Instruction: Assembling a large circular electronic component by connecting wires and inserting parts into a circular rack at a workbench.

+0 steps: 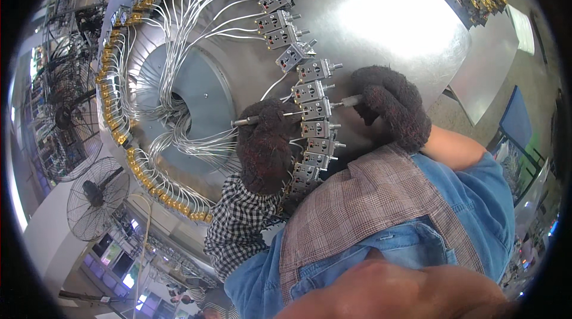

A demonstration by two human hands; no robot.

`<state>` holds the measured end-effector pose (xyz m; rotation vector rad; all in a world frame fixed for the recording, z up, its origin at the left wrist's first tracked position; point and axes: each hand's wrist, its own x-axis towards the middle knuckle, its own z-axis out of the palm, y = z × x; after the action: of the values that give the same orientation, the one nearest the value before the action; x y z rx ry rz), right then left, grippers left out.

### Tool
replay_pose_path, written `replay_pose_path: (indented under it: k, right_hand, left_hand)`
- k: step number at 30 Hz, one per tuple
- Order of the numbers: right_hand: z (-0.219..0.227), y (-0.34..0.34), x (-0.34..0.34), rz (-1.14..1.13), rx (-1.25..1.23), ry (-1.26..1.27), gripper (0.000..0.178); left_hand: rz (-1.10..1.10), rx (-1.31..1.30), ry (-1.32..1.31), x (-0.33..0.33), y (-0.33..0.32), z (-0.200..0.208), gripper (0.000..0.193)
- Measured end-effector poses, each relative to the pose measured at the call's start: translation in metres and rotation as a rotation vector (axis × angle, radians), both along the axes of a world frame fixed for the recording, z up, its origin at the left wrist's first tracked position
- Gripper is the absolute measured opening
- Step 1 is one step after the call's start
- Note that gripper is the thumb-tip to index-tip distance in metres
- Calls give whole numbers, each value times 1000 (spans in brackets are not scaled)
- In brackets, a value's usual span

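In a dark knitted glove, my left hand is closed around a slim screwdriver. Its thin shaft reaches right, to the face of a small metal control box on the ring's near right side. On the box's other side, my right hand, gloved alike, is closed on a short grey cylindrical tool, which lines up with the box's protruding shaft. Whether that tool touches the shaft is hard to tell. Similar boxes with shafts pointing outward sit above and below, close together along the rim.
White wires run from the boxes into the hole of a grey central disc. Brass-coloured parts line the ring's far left side. A shiny metal surface spreads to the right. A caged fan stands at lower left.
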<state>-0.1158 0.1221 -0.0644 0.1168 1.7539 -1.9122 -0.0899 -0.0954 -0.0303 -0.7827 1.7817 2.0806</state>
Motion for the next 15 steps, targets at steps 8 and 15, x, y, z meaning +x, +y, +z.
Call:
replay_pose_path:
  k: [8, 15]
  right_hand:
    - [-4, 2, 3, 49, 53, 226, 28]
    - [-23, 6, 3, 135, 292, 880, 29]
  left_hand:
    - [104, 174, -2, -2, 0, -2, 17]
    - [-434, -645, 404, 2, -6, -5, 22]
